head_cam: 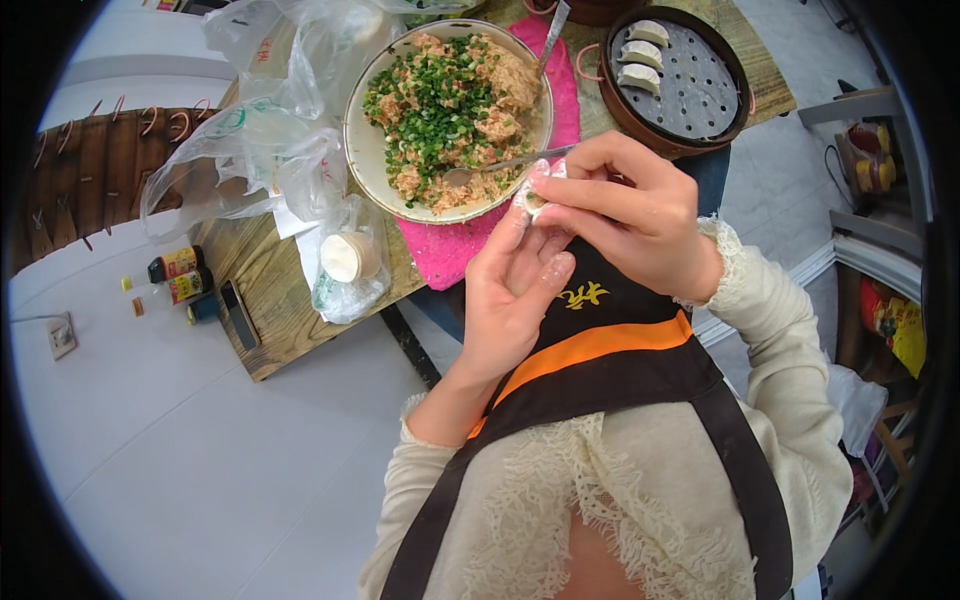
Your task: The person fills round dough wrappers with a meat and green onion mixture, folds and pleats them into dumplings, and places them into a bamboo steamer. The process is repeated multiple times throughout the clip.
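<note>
A small dumpling point(533, 199) with a floury wrapper and a bit of green filling showing is held between both hands. My left hand point(504, 304) cradles it from below on floury fingertips. From the right, my right hand point(637, 210) pinches its edge between thumb and fingers. Just beyond them is a large enamel bowl point(358, 176) of minced filling point(499, 124) topped with chopped green onion point(439, 97). A metal spoon point(491, 166) lies across the filling, its handle reaching my right hand; whether the hand grips it I cannot tell.
Three pleated dumplings point(641, 55) sit in a round steamer point(701, 97) at the far right. A pink cloth point(435, 259) lies under the bowl. Round wrappers point(345, 257) are stacked in a plastic bag left of it. A phone point(240, 315) and bottles point(176, 274) are farther left.
</note>
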Action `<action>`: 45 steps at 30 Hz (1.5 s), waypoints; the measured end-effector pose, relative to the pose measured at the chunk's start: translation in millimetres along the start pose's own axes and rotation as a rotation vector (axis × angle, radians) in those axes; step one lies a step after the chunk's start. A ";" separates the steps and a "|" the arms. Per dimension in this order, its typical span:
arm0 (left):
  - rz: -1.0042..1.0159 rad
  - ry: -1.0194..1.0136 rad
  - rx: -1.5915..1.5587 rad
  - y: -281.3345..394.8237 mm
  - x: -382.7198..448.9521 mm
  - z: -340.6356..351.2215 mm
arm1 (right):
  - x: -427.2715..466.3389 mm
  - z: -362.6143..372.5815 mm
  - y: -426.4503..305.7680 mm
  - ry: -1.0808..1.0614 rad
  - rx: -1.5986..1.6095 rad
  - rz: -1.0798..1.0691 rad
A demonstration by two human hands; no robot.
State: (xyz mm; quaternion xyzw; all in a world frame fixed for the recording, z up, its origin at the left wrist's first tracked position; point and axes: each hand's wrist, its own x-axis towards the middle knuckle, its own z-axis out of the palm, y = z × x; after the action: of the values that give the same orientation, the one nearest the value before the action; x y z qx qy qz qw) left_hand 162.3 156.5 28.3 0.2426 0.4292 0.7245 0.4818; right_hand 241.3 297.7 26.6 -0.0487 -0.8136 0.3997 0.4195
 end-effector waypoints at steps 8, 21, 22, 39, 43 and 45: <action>0.022 -0.033 0.409 -8.8 5.9 7.5 | -7.2 -10.5 -0.9 0.012 -0.081 -0.059; -0.394 0.003 -0.624 -13.9 18.9 13.4 | -31.6 -14.3 10.5 -0.088 -0.190 -0.069; -0.407 0.031 -0.632 -13.0 20.1 16.2 | -34.2 -12.2 12.8 -0.111 -0.144 -0.069; -0.550 0.096 -0.576 -36.0 41.5 22.5 | -34.0 -69.7 34.0 -0.107 -0.161 0.187; -0.613 -0.115 -0.435 -16.0 33.9 10.0 | 5.1 -128.1 83.9 0.002 -0.363 0.353; -0.561 -0.207 -0.369 0.6 33.7 -3.2 | 15.7 -142.8 118.4 0.030 -0.451 0.332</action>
State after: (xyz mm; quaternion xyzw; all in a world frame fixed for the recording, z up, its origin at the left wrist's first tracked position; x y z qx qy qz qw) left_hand 145.5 185.7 25.1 0.0961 0.2897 0.6008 0.7389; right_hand 303.8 471.3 1.8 -0.2794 -0.8565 0.2709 0.3390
